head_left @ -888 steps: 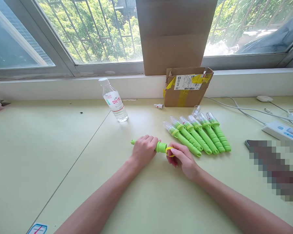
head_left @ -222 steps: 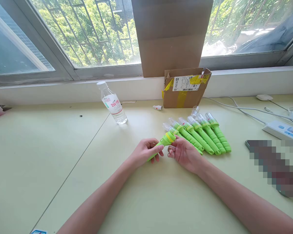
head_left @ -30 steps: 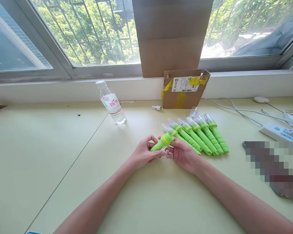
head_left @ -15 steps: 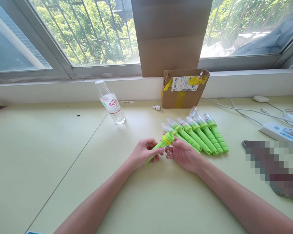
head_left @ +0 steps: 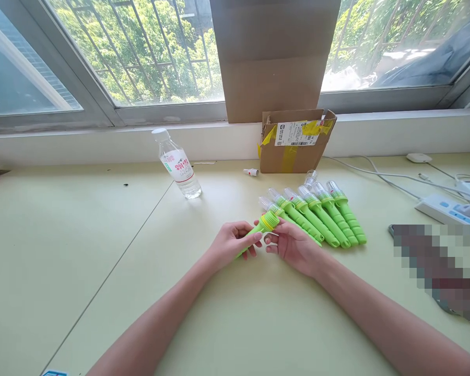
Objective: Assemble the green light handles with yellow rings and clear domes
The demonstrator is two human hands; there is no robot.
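Note:
My left hand [head_left: 237, 239] is wrapped round the handle of a green plastic flashlight [head_left: 269, 221], which tilts up to the right. Its threaded head bears a yellow ring and has no clear cover on it. My right hand [head_left: 295, 245] is at the head end, thumb and forefinger closed on it from the far side and the other fingers loosely curled. Several similar green flashlights [head_left: 329, 214] with clear covers lie side by side just beyond my right hand. A loose clear cover [head_left: 310, 178] lies behind that row.
A cardboard box [head_left: 293, 143] with yellow tape stands by the window ledge, a small white and red piece [head_left: 251, 172] beside it. A water bottle [head_left: 178, 164] stands to the left. On the right are a power strip [head_left: 446, 208], cables and a blurred-out object [head_left: 438, 271].
Both hands stay in nearly the same place on the flashlight. Its head has turned very slightly, and my right fingers have shifted a little. Nothing else has moved.

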